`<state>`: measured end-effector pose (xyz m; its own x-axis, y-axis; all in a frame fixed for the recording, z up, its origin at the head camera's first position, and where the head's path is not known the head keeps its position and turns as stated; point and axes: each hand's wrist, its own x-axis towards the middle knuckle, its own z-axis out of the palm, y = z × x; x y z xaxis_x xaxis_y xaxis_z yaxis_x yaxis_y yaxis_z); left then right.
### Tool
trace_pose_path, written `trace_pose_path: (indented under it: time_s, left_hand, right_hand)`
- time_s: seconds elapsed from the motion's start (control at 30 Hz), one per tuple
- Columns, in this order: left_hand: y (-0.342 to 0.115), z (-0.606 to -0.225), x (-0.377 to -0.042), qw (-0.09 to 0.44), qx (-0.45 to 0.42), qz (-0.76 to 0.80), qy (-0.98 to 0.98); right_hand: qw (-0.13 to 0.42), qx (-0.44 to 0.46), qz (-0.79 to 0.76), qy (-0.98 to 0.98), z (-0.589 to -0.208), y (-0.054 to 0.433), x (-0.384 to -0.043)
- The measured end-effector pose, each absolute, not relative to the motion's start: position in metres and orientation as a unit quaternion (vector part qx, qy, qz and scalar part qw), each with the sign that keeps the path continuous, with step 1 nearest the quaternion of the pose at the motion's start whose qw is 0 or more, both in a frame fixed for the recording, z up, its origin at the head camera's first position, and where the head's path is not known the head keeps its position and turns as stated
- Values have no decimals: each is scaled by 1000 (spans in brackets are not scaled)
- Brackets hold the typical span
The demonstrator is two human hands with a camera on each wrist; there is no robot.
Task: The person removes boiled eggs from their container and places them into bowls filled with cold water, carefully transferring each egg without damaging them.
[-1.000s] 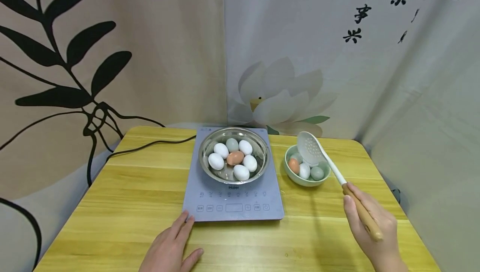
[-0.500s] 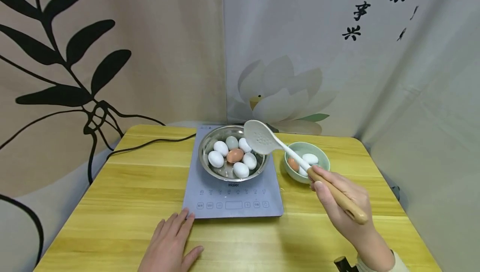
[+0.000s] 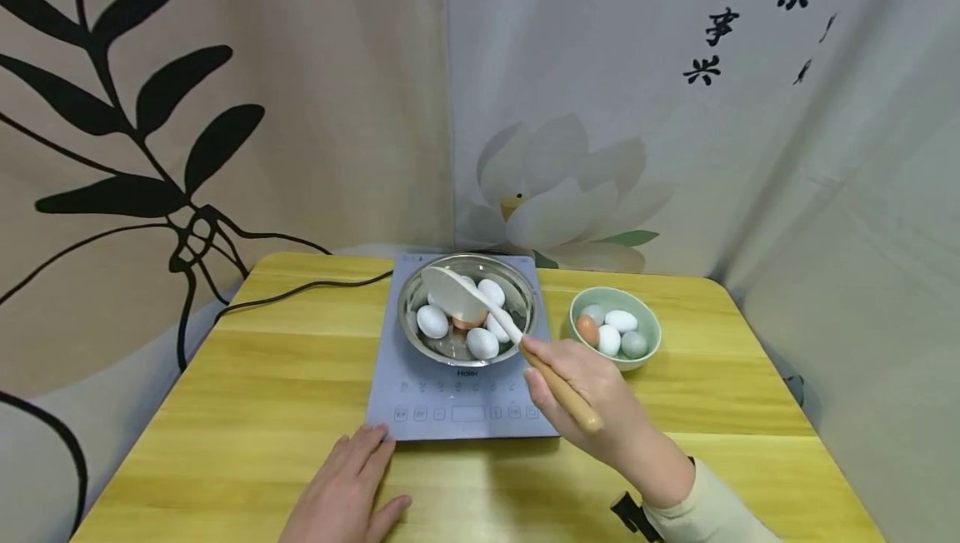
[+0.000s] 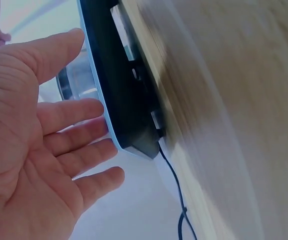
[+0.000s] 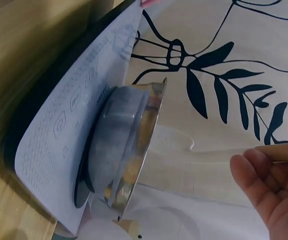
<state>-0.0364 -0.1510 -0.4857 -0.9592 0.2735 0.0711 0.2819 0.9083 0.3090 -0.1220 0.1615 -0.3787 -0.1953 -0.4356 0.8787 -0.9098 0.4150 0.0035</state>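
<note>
Well, R fingers (image 3: 558, 354) clamped on 1 skimmer (image 3: 453, 293), L fingers (image 3: 377, 461) apart, 5 eggs (image 3: 621, 321) vis. in bowl (image 3: 628, 300)

The left hand (image 4: 31, 140) extends its fingers (image 4: 74, 111) to the cooktop's (image 4: 118, 87) edge.

Beyond the fingers of one left hand (image 3: 341, 489), one cooker (image 3: 416, 410) is bearing one metal bowl (image 3: 447, 346) — seven eggs (image 3: 482, 344) showing, some partly covered. One right hand (image 3: 596, 397) is gripping one skimmer (image 3: 452, 291); beyond its fingers, one green bowl (image 3: 641, 308) is holding five eggs (image 3: 609, 341).
</note>
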Motion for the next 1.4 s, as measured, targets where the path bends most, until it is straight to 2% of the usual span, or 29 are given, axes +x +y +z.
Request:
trace_pose_path:
  time_s: [0.13,0.37,0.63,0.73,0.9,1.03,1.27,1.4]
  left_hand:
    - [-153,-489,-35,28,-150,-154,-976]
    - [-155,-490,-36,31,-154,-161,-974]
    - [-157,-493,-35,33,-159,-162,-973]
    - [-157,-493,-35,28,-155,-164,-974]
    - [-158,-493,-36,21,-152,-166,-974]
    - [-157,-494,-37,23,-151,-164,-975]
    - [-158,-498,-38,43,-156,-155,-975]
    - [-158,-498,-37,60,-160,-145,-975]
  right_hand:
    - [415,476,266,-728,-381,155,-120]
    - [430,479,243,-726,-385,149,-119]
    - [439,472,293,-706,-394,154,-107]
    - [426,466,335,-700,-399,161,-106]
    - [370,457,425,-688,-409,177,-114]
    - [304,433,504,-683,-414,188,-117]
    - [161,281,622,-713,-413,199,-114]
    - [108,178,669,-713,-411,200,-117]
